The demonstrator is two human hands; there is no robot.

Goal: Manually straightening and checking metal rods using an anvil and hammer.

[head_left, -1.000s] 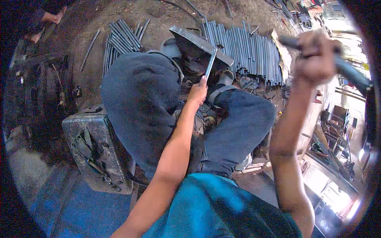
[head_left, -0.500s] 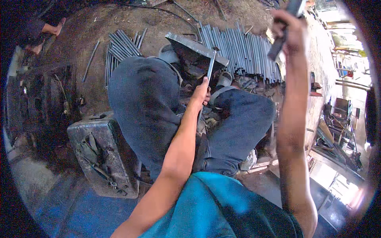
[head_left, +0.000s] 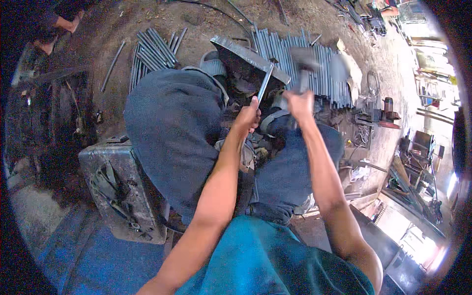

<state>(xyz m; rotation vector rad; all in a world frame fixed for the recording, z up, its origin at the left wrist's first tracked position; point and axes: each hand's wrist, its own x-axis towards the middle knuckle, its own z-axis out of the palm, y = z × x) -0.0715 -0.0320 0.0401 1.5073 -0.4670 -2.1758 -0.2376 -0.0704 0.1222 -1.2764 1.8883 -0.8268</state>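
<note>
Closed around a slim steel rod (head_left: 266, 83), my left hand (head_left: 249, 117) is between my knees. The rod slants up and away, and its far end lies at the edge of a thick steel block (head_left: 253, 58) with a flat, bright top. That end looks wider and darker than the shaft. My right hand (head_left: 301, 105) grips the handle of a hammer (head_left: 305, 60), whose head is smeared by motion. The hammer head is right of the rod's far end, apart from it, over a row of similar rods (head_left: 275, 46).
A smaller bundle of rods (head_left: 153, 51) lies left of the block, beside a single rod (head_left: 113, 66). At my left stands a worn metal box (head_left: 120, 191) with tools on top. Scrap and metal parts (head_left: 418, 167) crowd the right. Another person's bare skin (head_left: 69, 23) shows at upper left.
My right hand has swung the hammer down and leftward from high at the upper right. My left hand keeps hold of the rod, nearly in place; the view has shifted slightly.
</note>
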